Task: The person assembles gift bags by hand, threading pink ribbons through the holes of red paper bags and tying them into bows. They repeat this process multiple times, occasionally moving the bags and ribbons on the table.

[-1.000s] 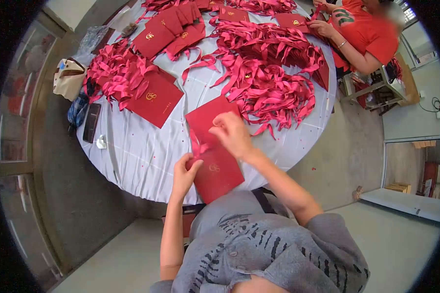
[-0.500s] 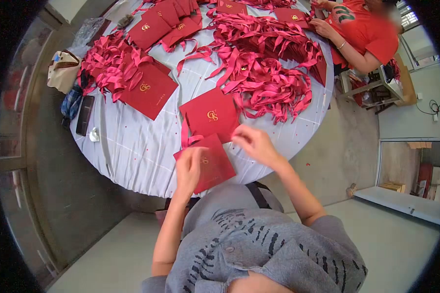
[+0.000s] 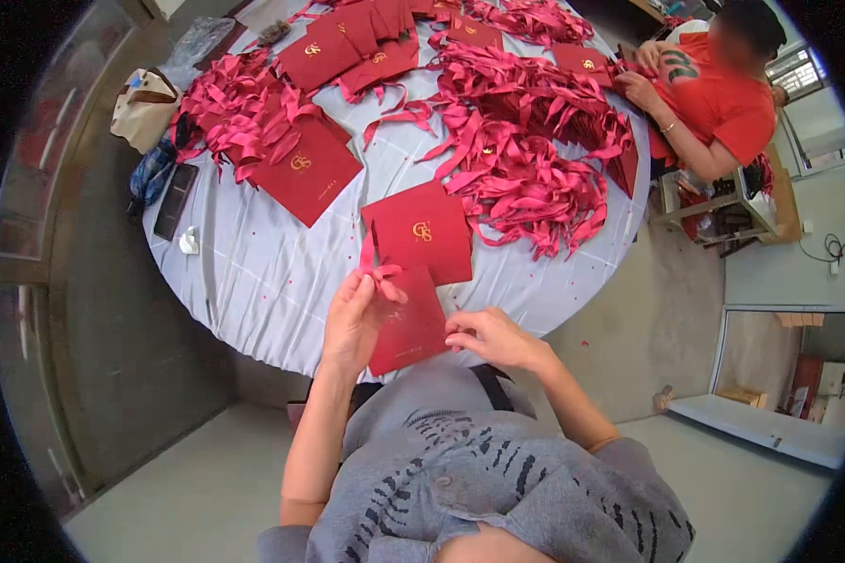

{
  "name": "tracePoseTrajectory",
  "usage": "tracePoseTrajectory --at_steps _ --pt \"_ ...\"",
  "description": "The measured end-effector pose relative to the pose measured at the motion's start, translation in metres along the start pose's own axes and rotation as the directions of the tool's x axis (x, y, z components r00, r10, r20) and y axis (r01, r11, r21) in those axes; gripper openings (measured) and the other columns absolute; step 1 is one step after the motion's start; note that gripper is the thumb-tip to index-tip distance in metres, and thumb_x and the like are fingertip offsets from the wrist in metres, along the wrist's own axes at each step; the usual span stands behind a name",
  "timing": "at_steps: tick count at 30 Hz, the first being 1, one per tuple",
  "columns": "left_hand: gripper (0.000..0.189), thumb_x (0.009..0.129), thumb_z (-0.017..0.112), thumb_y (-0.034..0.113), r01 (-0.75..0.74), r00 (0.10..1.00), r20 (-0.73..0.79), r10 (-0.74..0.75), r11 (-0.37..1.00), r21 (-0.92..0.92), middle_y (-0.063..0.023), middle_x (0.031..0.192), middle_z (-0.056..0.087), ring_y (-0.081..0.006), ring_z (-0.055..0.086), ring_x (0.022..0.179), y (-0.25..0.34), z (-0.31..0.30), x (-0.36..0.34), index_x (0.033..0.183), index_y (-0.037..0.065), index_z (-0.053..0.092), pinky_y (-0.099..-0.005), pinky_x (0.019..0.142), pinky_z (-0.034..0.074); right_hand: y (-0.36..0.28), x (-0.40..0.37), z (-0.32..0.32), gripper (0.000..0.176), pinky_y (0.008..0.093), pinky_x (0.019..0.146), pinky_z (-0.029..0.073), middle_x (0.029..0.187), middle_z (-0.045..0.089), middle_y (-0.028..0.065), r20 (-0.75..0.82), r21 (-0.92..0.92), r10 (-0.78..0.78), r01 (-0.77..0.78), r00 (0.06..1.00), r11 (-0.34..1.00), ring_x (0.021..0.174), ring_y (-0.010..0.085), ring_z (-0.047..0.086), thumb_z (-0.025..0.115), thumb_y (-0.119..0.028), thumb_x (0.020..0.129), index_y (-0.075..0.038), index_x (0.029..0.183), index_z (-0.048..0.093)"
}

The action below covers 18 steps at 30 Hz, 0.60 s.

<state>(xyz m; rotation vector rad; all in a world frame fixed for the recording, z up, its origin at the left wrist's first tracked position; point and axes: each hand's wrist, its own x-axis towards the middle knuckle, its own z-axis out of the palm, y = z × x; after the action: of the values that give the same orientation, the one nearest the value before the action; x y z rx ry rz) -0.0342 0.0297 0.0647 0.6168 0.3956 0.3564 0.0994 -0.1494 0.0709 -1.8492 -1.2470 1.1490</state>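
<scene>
At the near edge of the table, a flat red piece with gold print, like a folded paper gift bag (image 3: 413, 328), lies under my hands. My left hand (image 3: 352, 319) is over its left side, fingers closed on a pink ribbon (image 3: 370, 255). Beside the right edge of that bag is my right hand (image 3: 498, 338), its thumb and fingertips pinched together; whatever is between them is too small to make out. Just beyond, a second red bag (image 3: 418, 235) with a gold monogram lies flat, its lower edge meeting the near one.
A heap of pink ribbons (image 3: 535, 202) covers stacked red bags on the right. More bags (image 3: 314, 178) with ribbons lie left. A phone (image 3: 174, 202), crumpled white tissue (image 3: 189, 241) and cream bag (image 3: 145, 108) sit along the left edge. Another person (image 3: 714, 103) in red works at the far right.
My left hand has closed on the pink ribbon over the near bag. My right hand has moved down from the farther bag to the near bag's right edge. The view has shifted slightly.
</scene>
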Motion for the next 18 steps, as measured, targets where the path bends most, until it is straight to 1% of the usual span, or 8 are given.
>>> tracePoseTrajectory --at_steps 3,5,6,8,9,15,17,18 --pt "0.023 0.094 0.047 0.018 0.005 0.996 -0.086 0.007 0.991 0.136 -0.0067 0.080 0.060 -0.0155 0.059 0.075 0.000 0.006 -0.005 0.108 0.000 0.051 -0.0286 0.077 0.046 -0.003 0.004 0.000 0.020 0.0322 0.066 0.048 0.081 0.063 0.0121 -0.054 -0.155 0.049 -0.056 0.997 0.986 0.076 0.0227 0.063 0.060 -0.016 0.084 -0.003 0.099 0.059" --pt "0.020 0.094 0.046 0.015 0.000 0.996 -0.090 0.017 0.983 0.183 -0.0061 0.079 0.061 -0.0133 0.059 0.075 -0.008 0.003 -0.006 0.107 0.001 0.051 -0.0275 0.074 0.047 -0.009 0.014 0.002 0.025 0.0297 0.073 0.047 0.094 0.062 0.0129 -0.344 -0.232 -0.273 0.200 0.898 0.952 0.085 0.0208 0.061 0.060 -0.016 0.084 -0.002 0.105 0.060" --pt "0.018 0.093 0.047 0.014 -0.017 0.996 -0.079 0.038 0.968 0.251 -0.0054 0.079 0.062 -0.0123 0.060 0.075 -0.011 0.004 -0.006 0.105 0.001 0.052 -0.0266 0.072 0.047 -0.013 0.020 0.002 0.025 0.0297 0.073 0.047 0.094 0.062 0.0129 -0.349 -0.232 -0.267 0.193 0.898 0.953 0.085 0.0208 0.061 0.060 -0.016 0.084 -0.002 0.105 0.060" --pt "0.016 0.093 0.048 0.012 -0.029 0.997 -0.063 0.052 0.947 0.320 -0.0048 0.080 0.063 -0.0112 0.060 0.076 -0.016 0.004 -0.008 0.103 0.001 0.053 -0.0256 0.071 0.048 -0.025 0.033 0.005 0.027 0.0323 0.065 0.048 0.094 0.061 0.0121 -0.412 0.078 -0.243 0.299 0.878 0.951 0.078 0.0225 0.061 0.060 -0.016 0.084 0.000 0.106 0.059" --pt "0.014 0.092 0.050 0.011 -0.007 0.997 -0.065 0.036 0.917 0.399 -0.0041 0.081 0.063 -0.0101 0.060 0.076 -0.018 0.003 -0.010 0.101 0.001 0.054 -0.0244 0.070 0.048 -0.037 0.036 0.009 0.022 0.0263 0.062 0.047 0.088 0.060 0.0079 -0.433 0.313 -0.121 0.275 0.893 0.909 0.074 0.0143 0.058 0.059 -0.014 0.085 0.002 0.101 0.061" --pt "0.012 0.088 0.055 0.007 0.070 0.996 -0.085 -0.024 0.802 0.594 -0.0010 0.085 0.064 -0.0057 0.057 0.078 -0.023 0.000 -0.019 0.093 -0.001 0.061 -0.0214 0.072 0.046 -0.028 0.046 0.022 0.016 0.0210 0.069 0.046 0.092 0.063 0.0033 -0.310 0.638 0.177 0.067 0.934 0.767 0.075 0.0076 0.058 0.059 -0.011 0.086 0.001 0.096 0.064" --pt "0.012 0.087 0.056 0.006 -0.076 0.982 -0.064 0.178 0.678 0.731 -0.0039 0.087 0.065 -0.0088 0.058 0.080 -0.026 -0.015 -0.019 0.094 -0.002 0.061 -0.0227 0.071 0.045 -0.017 0.046 0.020 0.017 0.0257 0.072 0.049 0.088 0.065 0.0072 -0.399 0.657 0.148 0.170 0.905 0.734 0.079 0.0111 0.061 0.054 -0.012 0.090 0.002 0.091 0.062" --pt "0.014 0.084 0.055 0.002 -0.060 0.958 -0.062 0.280 0.405 0.912 -0.0097 0.088 0.062 -0.0177 0.060 0.084 -0.018 -0.016 -0.019 0.097 -0.001 0.059 -0.0277 0.074 0.045 -0.013 0.042 0.012 0.017 0.0273 0.073 0.049 0.089 0.065 0.0085 -0.442 0.677 0.136 0.230 0.887 0.699 0.080 0.0127 0.062 0.052 -0.013 0.091 0.001 0.092 0.061"
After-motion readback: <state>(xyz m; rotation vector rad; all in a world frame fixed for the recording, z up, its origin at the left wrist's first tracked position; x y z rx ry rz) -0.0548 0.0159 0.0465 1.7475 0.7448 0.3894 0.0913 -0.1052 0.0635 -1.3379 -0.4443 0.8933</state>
